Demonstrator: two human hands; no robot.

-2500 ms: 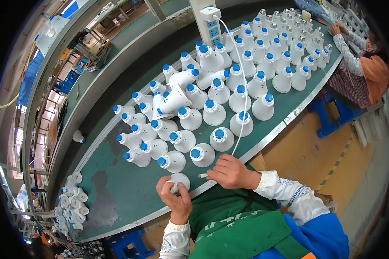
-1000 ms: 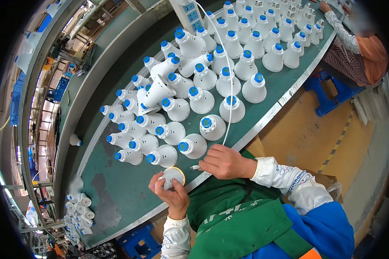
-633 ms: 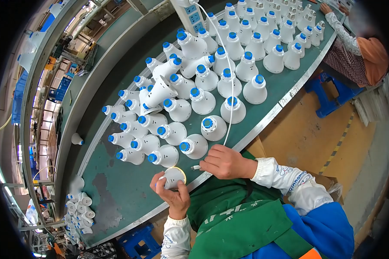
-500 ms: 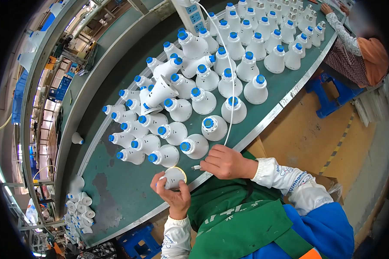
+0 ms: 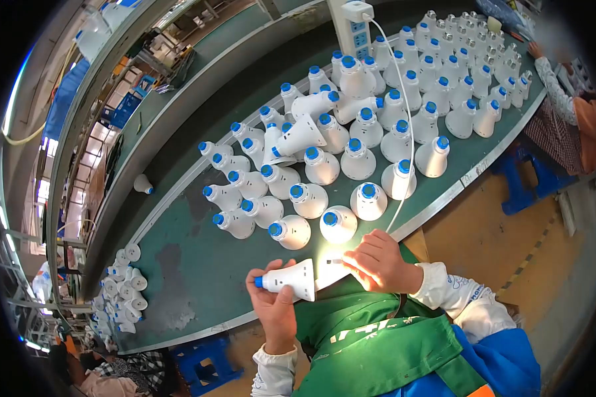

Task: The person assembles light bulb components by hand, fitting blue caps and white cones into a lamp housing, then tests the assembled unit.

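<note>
A white cone-shaped lamp (image 5: 291, 280) with a blue cap lies sideways in my left hand (image 5: 275, 308), its blue cap pointing left and its wide end right. Bright light spreads from that wide end. My right hand (image 5: 376, 262) is closed on the plug end of a white cable (image 5: 412, 132), and the connector points left toward the lamp without touching it. The cable runs up to a white adapter (image 5: 358, 10) on a socket post. Just beyond my hands, similar lamps (image 5: 338, 224) with blue caps stand on the green table (image 5: 205, 291).
Many more lamps (image 5: 473, 79) cover the far right of the table; a few lie tilted on others. White parts (image 5: 120, 291) are piled at the left end. A co-worker's sleeve (image 5: 555, 79) is at the upper right, near a blue stool (image 5: 533, 178).
The lamp in my left hand has turned sideways, showing its side and blue cap, and light now shines strongly from its wide end. The view has shifted, so the table appears further right.
</note>
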